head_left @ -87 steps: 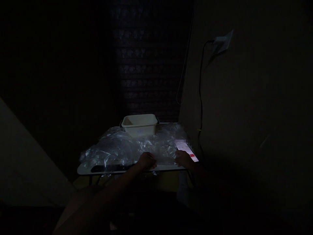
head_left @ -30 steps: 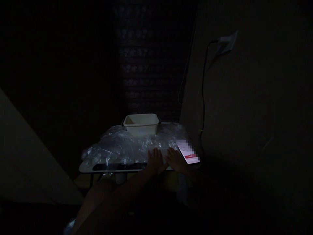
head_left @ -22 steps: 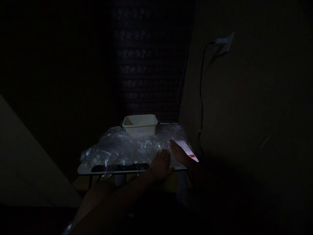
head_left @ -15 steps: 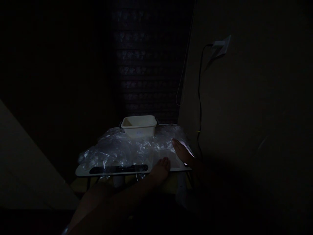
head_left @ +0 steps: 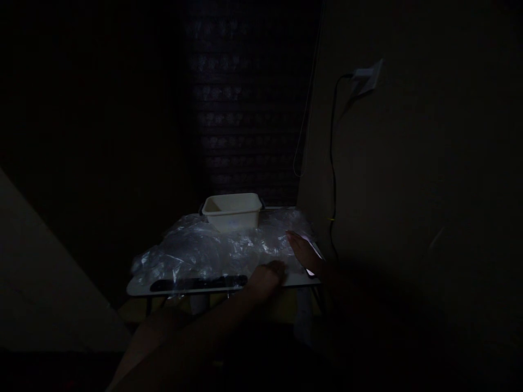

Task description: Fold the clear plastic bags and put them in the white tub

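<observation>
In the dim head view, a crumpled sheet of clear plastic [head_left: 192, 250] covers much of a small white-topped table [head_left: 137, 287]. My left hand [head_left: 265, 279] is over the table's front edge, at the plastic's near right side. Its fingers point right and look bent, but darkness and blur hide whether they grip anything. Held edgewise at the right end, my right hand [head_left: 303, 253] is open, with its fingers straight and together. Just beside and partly behind it, a device with a glowing screen [head_left: 314, 267], like a phone, lies at the table's right edge.
A cream plastic tub [head_left: 235, 219] with dark side handles stands at the back of the table. Along the front edge is a long black strip [head_left: 198, 283]. On the right wall, a black cable [head_left: 333, 158] hangs from an outlet [head_left: 370, 76]. A dark slatted blind [head_left: 249, 125] hangs behind.
My left hand has shifted slightly left, and its fingers, flat and spread before, now look bent and blurred. My right hand, the tub and the plastic stay nearly the same.
</observation>
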Available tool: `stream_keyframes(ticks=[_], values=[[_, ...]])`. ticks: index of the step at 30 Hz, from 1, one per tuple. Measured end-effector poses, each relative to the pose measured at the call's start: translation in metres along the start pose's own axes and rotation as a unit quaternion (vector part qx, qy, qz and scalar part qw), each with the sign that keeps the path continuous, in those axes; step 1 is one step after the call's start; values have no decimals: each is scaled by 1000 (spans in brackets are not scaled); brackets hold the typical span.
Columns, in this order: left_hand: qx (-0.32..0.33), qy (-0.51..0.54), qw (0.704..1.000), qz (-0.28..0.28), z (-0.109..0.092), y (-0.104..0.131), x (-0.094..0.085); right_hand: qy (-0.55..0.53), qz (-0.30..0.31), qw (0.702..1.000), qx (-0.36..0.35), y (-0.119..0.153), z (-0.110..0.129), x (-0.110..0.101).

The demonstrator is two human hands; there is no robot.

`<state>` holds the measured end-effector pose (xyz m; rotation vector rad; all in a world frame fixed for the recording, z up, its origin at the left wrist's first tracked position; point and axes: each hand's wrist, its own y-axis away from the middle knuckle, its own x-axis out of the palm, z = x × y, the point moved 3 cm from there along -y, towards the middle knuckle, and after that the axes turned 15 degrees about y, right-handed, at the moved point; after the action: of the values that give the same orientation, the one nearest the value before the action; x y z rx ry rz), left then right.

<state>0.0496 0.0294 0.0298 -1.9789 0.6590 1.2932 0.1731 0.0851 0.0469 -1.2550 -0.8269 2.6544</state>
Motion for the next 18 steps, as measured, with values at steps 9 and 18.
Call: stream_keyframes(ticks=[9, 18], values=[[-164, 492, 837, -174, 47, -14, -67, -317, 25, 923, 217, -14, -27, -6], [-238, 706, 619, -248, 77, -4, -80, -495, 250, 801, 227, -6, 20, 14]])
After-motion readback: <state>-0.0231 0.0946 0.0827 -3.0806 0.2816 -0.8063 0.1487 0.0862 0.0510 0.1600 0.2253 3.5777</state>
